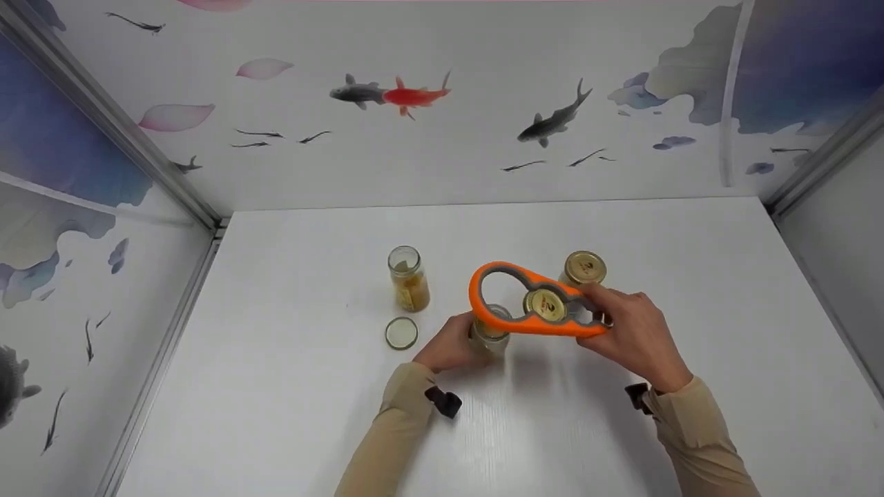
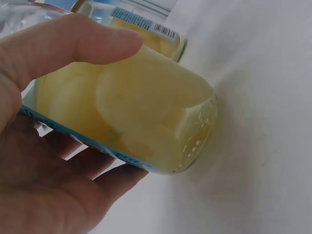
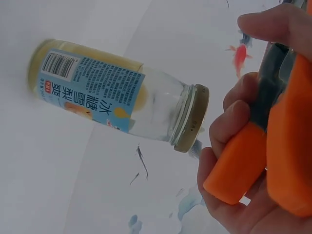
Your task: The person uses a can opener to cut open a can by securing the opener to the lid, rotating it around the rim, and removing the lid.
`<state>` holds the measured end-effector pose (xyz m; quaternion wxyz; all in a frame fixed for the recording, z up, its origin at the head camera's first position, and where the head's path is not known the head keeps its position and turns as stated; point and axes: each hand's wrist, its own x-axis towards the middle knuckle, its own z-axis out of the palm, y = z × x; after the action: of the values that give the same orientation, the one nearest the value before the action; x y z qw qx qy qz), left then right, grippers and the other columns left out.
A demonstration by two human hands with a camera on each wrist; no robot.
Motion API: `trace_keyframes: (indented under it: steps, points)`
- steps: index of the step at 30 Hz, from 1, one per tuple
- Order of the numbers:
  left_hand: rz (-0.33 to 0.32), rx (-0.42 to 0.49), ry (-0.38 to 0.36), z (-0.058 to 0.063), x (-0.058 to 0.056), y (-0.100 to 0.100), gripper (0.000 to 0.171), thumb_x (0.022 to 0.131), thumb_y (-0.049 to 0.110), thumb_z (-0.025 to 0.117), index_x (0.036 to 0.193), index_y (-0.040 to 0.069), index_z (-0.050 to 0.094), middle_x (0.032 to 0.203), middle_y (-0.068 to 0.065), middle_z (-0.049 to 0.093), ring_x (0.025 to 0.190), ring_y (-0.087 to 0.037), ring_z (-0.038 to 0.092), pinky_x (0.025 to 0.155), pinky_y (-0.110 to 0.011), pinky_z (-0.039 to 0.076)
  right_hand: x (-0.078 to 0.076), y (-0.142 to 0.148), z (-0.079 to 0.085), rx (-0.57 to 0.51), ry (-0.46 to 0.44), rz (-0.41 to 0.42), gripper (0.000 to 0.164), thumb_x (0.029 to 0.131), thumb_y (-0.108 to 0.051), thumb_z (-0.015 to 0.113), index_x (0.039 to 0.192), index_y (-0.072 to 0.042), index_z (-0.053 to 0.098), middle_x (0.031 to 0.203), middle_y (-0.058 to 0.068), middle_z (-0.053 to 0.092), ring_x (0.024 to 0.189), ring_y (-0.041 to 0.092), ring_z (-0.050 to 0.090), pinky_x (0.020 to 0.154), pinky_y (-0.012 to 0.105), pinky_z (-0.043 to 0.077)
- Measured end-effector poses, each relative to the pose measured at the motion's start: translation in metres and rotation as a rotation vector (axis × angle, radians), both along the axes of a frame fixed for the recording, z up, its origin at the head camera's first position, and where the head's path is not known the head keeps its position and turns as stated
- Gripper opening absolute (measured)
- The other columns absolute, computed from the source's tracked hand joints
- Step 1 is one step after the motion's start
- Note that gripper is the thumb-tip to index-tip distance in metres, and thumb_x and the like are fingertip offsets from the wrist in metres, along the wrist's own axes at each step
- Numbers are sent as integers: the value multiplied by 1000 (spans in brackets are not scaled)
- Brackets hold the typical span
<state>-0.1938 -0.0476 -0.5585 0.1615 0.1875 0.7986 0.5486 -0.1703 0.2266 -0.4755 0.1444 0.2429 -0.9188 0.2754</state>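
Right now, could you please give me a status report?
Left hand gripping glass fruit jar. Right hand holding orange jar opener, gold lid inside. Capped jar close beyond, possibly obstructing.

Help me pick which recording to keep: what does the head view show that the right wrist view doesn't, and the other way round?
Only the head view shows the left hand holding a jar, and the open jar with a loose lid beside it.

Only the right wrist view shows the barcode on the blue label of the lidded jar.

Both show the right hand gripping the orange opener, that lidded jar, and the painted red fish.
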Motion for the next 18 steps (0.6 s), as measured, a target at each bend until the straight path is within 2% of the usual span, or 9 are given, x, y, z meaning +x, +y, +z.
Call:
trace_keyframes:
  steps: [4, 6, 11, 18]
  points:
    - [-54, 41, -22, 2, -6, -11, 60, 69, -6, 72, 126, 10, 58, 115, -1, 64, 105, -15, 57, 96, -33, 43, 6, 8, -5, -16, -42, -48, 47, 64, -3, 76, 107, -16, 65, 71, -10, 58, 58, 8, 48, 52, 28, 42]
    - [-45, 31, -16, 2, -11, -12, 64, 68, -4, 74, 128, 14, 58, 115, 2, 63, 105, -14, 56, 97, -32, 42, 9, 11, -8, -17, -56, -68, 47, 63, -2, 76, 106, -17, 65, 69, -11, 56, 56, 8, 47, 50, 28, 40]
    - [-10, 6, -4, 5, -20, -11, 71, 66, -7, 77, 131, 11, 56, 117, -1, 63, 107, -16, 56, 99, -33, 41, 15, 14, -15, -20, -69, -86, 44, 63, -1, 75, 103, -18, 64, 68, -13, 53, 55, 8, 44, 50, 27, 38]
    - [4, 37, 15, 7, -34, -11, 69, 68, -5, 79, 131, 8, 55, 117, -1, 63, 109, -16, 56, 101, -32, 40, 21, 16, -22, -16, -87, -115, 44, 63, -3, 76, 102, -18, 63, 65, -14, 50, 53, 9, 42, 50, 27, 35]
